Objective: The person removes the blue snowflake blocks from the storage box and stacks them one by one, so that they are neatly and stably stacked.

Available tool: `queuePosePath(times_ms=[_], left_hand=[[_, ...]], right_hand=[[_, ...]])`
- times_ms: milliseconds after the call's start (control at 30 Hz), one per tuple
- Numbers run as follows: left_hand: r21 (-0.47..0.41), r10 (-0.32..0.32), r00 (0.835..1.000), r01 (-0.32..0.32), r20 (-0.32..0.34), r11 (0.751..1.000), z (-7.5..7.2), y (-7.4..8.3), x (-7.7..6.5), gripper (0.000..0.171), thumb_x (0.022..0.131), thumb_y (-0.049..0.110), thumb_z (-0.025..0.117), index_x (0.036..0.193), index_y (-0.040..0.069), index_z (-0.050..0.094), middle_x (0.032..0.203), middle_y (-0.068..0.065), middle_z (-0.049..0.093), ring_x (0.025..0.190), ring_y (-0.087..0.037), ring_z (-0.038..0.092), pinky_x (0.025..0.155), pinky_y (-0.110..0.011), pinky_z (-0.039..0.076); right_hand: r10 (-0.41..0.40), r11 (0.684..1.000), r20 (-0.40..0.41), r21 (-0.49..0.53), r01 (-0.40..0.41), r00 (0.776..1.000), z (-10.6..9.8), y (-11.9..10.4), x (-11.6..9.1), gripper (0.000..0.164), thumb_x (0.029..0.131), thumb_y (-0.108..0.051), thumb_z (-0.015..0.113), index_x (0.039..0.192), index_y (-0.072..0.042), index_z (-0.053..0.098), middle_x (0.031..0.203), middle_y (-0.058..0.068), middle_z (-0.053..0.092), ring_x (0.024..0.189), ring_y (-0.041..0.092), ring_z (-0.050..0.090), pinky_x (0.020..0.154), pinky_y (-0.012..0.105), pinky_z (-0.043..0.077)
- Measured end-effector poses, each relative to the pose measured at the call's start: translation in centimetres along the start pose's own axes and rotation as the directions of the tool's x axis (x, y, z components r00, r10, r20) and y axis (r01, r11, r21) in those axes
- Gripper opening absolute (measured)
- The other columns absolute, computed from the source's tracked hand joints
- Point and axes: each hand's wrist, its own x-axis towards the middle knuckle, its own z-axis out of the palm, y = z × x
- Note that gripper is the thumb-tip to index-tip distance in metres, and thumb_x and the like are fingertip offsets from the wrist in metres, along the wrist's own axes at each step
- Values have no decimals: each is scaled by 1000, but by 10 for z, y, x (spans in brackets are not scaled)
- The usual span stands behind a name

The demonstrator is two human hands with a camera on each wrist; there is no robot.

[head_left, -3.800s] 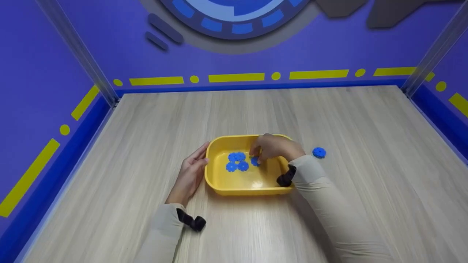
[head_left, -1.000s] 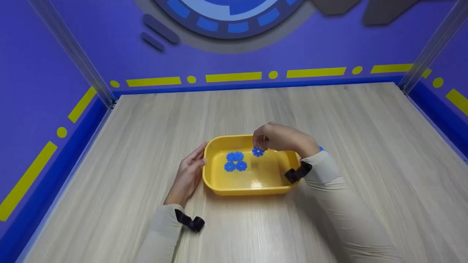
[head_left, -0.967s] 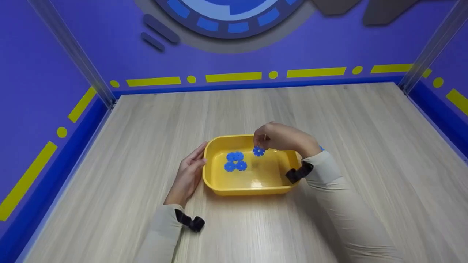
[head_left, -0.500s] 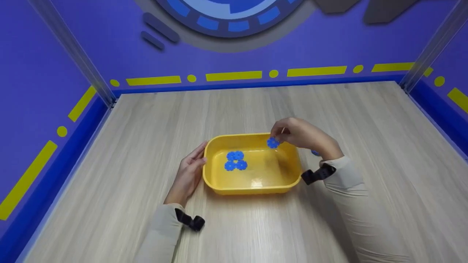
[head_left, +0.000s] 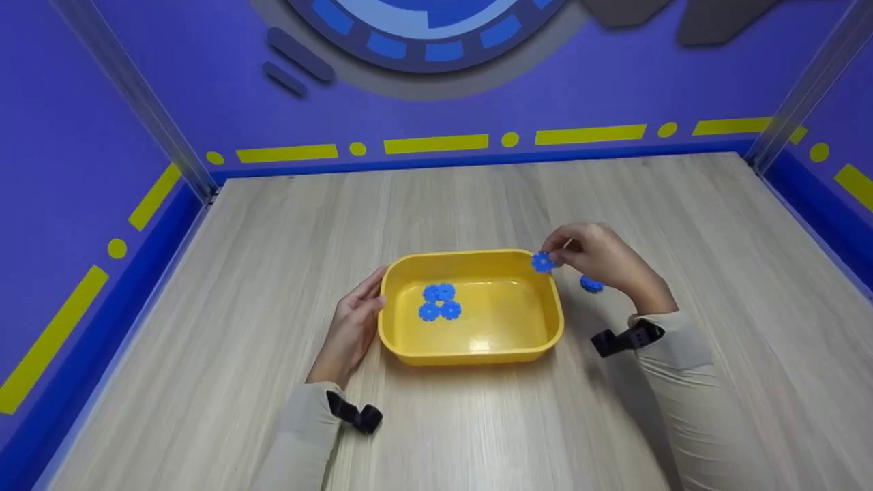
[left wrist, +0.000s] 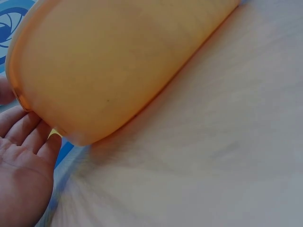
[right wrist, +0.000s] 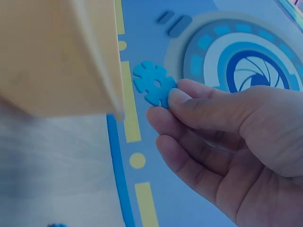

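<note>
A yellow plastic tray [head_left: 470, 353] stands on the table. My left hand [head_left: 351, 327] holds its left end, the thumb at the rim and the fingers along the outer wall; in the left wrist view the fingers [left wrist: 28, 132] touch that wall. My right hand [head_left: 607, 262] pinches a blue notched interlocking disc [head_left: 542, 262] between thumb and fingertips, above the tray's back right corner. The right wrist view shows this disc [right wrist: 154, 84] with its centre hole and edge slots. Inside the tray, several blue discs [head_left: 430, 311] lie in a cluster at the left.
More blue discs [head_left: 592, 284], seemingly stacked, lie on the wooden table [head_left: 286, 239] to the tray's right, below the right hand. Blue-purple panels with yellow marks [head_left: 436, 143] wall the table at the back and sides.
My right hand has lifted a blue disc from inside the tray and carried it rightward to the back right corner. The left hand and tray stay nearly where they were.
</note>
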Motion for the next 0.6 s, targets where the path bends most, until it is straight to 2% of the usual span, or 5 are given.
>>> queuePosePath(times_ms=[100, 333, 600], left_hand=[[-2, 1, 1000, -1, 1, 1000, 0, 0, 0, 57, 94, 0, 47, 149, 4, 31, 158, -9, 28, 144, -20, 30, 112, -30, 36], [-3, -3, 1000, 3, -13, 1000, 0, -1, 1, 57, 94, -1, 45, 149, 3, 32, 157, -8, 30, 144, -19, 30, 113, -29, 35], [-1, 1, 1000, -1, -9, 1000, 0, -1, 1, 58, 94, 0, 46, 149, 3, 31, 158, -9, 28, 145, -20, 29, 113, -29, 34]], right_hand=[[30, 999, -27, 16, -30, 999, -2, 9, -6, 13, 90, 1, 61, 97, -4, 70, 95, 11, 70, 82, 27, 66, 79, 40, 60], [100, 994, -38, 40, -99, 994, -6, 29, -15, 11, 91, -3, 61, 97, -6, 70, 96, 11, 70, 84, 27, 66, 76, 31, 60], [145, 988, -39, 60, -142, 989, -10, 48, -23, 11, 91, -6, 62, 98, -5, 70, 100, 14, 68, 89, 28, 65, 83, 42, 57]])
